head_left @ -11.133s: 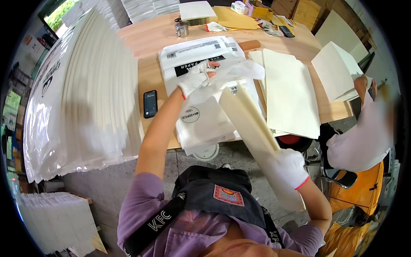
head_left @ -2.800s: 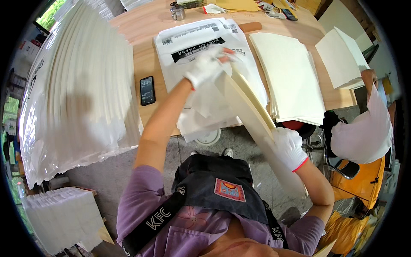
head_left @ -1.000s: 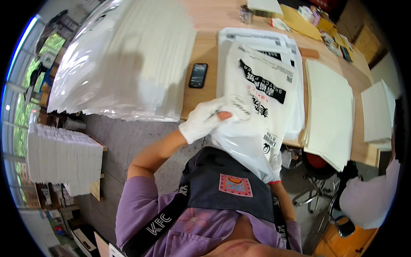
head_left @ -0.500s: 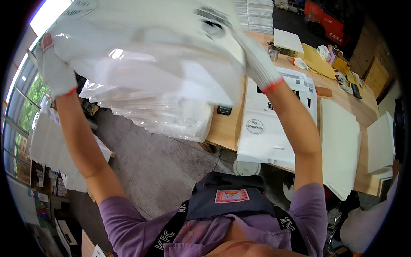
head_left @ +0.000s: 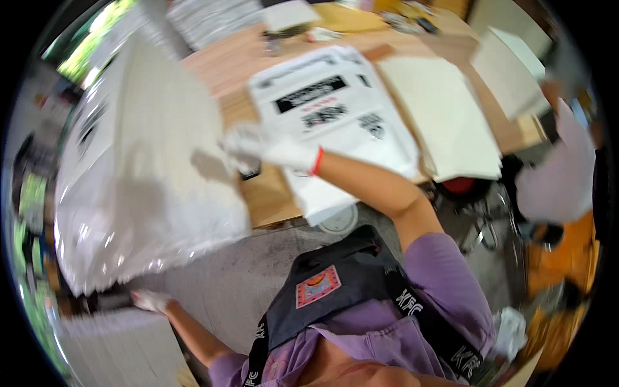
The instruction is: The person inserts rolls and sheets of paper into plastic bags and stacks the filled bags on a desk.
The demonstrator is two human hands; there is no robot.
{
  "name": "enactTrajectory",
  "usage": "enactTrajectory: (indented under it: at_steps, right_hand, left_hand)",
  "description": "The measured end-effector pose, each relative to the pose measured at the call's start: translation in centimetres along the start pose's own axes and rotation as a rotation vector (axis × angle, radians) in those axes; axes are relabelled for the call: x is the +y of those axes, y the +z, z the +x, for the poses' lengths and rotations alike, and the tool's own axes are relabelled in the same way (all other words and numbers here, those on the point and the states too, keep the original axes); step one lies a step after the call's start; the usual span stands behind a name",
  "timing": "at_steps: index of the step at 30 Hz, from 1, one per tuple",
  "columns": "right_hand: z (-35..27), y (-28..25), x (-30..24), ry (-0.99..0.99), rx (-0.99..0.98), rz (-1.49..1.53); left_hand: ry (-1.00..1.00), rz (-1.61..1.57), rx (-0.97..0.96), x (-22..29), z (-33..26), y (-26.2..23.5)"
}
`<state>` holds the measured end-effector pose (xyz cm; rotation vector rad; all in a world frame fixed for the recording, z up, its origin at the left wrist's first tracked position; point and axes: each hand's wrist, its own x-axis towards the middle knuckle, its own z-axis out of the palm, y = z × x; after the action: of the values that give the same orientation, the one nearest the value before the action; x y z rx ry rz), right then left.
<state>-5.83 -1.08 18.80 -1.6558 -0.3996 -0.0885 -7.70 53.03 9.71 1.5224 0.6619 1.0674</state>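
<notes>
Head view up, and it's a smeary one! The right hand (head_left: 267, 148), white glove, red cuff, hangs over the counter (head_left: 265, 203), right beside the tall plastic-wrapped paper stack (head_left: 161, 129) on the left. Its fingers are a blur; no telling whether they grip anything. Way down low, there's the gloved left hand (head_left: 151, 301), near the wrapped stack's lower edge and the lower white pile (head_left: 119, 342). Its grip? Can't call that one either.

Now, the danger spots! That stack seems to poke past the counter's front edge, and the film is glossy; I'd say a sideways shove could set packs slipping. A dark phone (head_left: 250, 173) peeks out, mostly hidden by the right hand: one careless wrist and it could be knocked. And the printed white bags (head_left: 351, 145) lie under the right forearm, a corner out at the front edge, so a snagging elbow could drag them askew.

On to the print! The bags carry a black block with pale lettering, a thin red line beneath, then chunky black characters, all too smeared to read. The wrapped stack shows a dark smudgy mark. Sharper stuff on the wearer: bold white capitals on black apron straps (head_left: 409, 300), and a colourful, red-bordered patch (head_left: 318, 286).
</notes>
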Motion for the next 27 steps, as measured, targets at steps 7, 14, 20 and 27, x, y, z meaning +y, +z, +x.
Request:
enactTrajectory:
  at_steps: [7, 14, 20, 27]
  right_hand:
    - [-28.8, -11.7, 11.3, 0.496, 0.657, -1.009]
    - [-39.6, -21.4, 12.5, 0.676, 0.455, -1.53]
    - [-40.1, -25.7, 11.1, 0.192, 0.23, -1.875]
    - [-33.5, -14.8, -1.0, 0.245, 0.078, -1.802]
  left_hand:
    - [-0.701, 0.191, -1.18, -21.1, -27.0, -1.8]
    - [0.371, 0.05, -2.118, 0.2, -41.9, 10.5]
    - [0.053, -0.062, -2.375, 7.7, -53.3, 18.4]
    - [-1.221, -0.058, -1.991, 9.0, -65.6, 25.7]
